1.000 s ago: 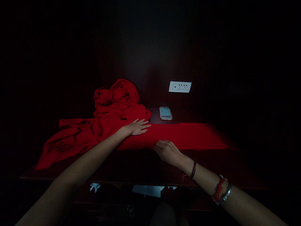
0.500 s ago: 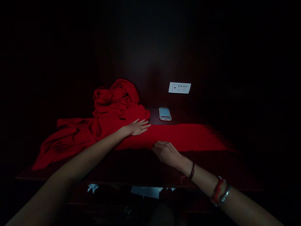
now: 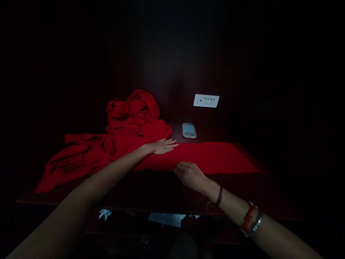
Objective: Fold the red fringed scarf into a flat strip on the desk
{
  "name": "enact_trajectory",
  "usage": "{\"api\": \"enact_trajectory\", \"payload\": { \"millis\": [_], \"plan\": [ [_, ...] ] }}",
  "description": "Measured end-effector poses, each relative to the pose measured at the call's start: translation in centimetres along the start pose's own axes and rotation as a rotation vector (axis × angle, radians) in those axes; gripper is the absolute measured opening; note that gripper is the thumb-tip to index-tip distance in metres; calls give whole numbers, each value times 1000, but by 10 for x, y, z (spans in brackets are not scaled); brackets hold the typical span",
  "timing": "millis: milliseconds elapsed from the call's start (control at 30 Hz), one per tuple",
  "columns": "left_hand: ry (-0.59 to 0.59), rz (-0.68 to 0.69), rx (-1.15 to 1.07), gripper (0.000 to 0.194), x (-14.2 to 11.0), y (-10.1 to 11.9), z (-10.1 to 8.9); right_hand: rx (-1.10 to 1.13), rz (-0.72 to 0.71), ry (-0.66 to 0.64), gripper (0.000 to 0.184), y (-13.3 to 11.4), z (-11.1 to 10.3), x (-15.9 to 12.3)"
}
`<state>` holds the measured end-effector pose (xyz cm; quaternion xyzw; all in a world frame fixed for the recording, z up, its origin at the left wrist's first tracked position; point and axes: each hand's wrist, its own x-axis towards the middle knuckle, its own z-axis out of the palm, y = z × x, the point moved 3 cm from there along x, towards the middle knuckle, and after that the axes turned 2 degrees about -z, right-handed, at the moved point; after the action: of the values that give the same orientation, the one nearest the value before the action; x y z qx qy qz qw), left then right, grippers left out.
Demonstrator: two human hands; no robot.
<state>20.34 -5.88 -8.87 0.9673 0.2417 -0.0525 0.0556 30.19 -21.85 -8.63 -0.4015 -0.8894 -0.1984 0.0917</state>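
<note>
While the L hand [image 3: 161,146] lies spread, palm down, on the red strip [image 3: 215,158], the R hand [image 3: 191,175] sits at its near edge w/ fingers curled in together; tips are hidden, so can't tell if cloth is pinched btwn them. Strip lies across the dark tabletop [image 3: 153,190], running from under the L hand out to the R, where it ends in a fringe [image 3: 249,156]. Progress, afaict: that R stretch looks done, i.e. flat, edges fairly straight, no big creases. L side isn't there yet: rumpled cloth [image 3: 88,153] sprawls twd the front edge of the table, and a bunched heap [image 3: 134,113] is piled at the back. Can't tell if heap + strip are one pc. So I'd put it at partway, prob. early, since most of the cloth in view is unsorted. Phone [image 3: 189,130] lies just behind the strip, w/ a socket plate [image 3: 206,100] on the wall above; neither is touched by a hand. Rest is v. dark.
</note>
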Motion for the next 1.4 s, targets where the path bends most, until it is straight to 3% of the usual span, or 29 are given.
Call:
{"api": "enact_trajectory", "payload": {
  "millis": [100, 167, 267, 333, 400, 700, 900, 1033, 1100, 1200, 1267, 1400],
  "plan": [
    [27, -98, 59, 46, 2, -12, -5, -14, -2, 4, 18, -1, -1, 0],
    [77, -98, 98, 45, 2, -8, -9, -19, -1, 0, 19, -1, -2, 0],
    [123, 78, 72, 44, -1, 14, -10, -21, -5, -7, 17, -1, -1, 1],
    [68, 204, 17, 44, -4, 29, -6, -25, -4, -9, 16, -1, -1, 1],
    [12, 243, -19, 44, -5, 36, -2, -28, 1, -8, 16, -1, 0, 1],
    [21, 36, 77, 47, 11, -3, 1, -23, -8, 24, 17, -1, -2, 0],
    [255, -99, 261, 40, 6, -29, -9, -32, 10, 12, 19, 0, 1, 0],
    [434, -41, 190, 41, -20, -9, -20, -36, -1, 7, 21, 0, -1, 1],
    [383, 62, 114, 42, -36, 10, -15, -29, -12, -2, 22, 0, -4, 1],
    [170, 167, 33, 44, -54, 31, 2, -9, -18, -17, 22, 0, -7, 0],
    [102, 160, 6, 46, -61, 33, 12, 11, -16, -19, 23, 1, -7, -1],
    [75, 141, 7, 46, -60, 28, 18, 76, -18, -23, 23, 5, -8, -4]
  ]
}}
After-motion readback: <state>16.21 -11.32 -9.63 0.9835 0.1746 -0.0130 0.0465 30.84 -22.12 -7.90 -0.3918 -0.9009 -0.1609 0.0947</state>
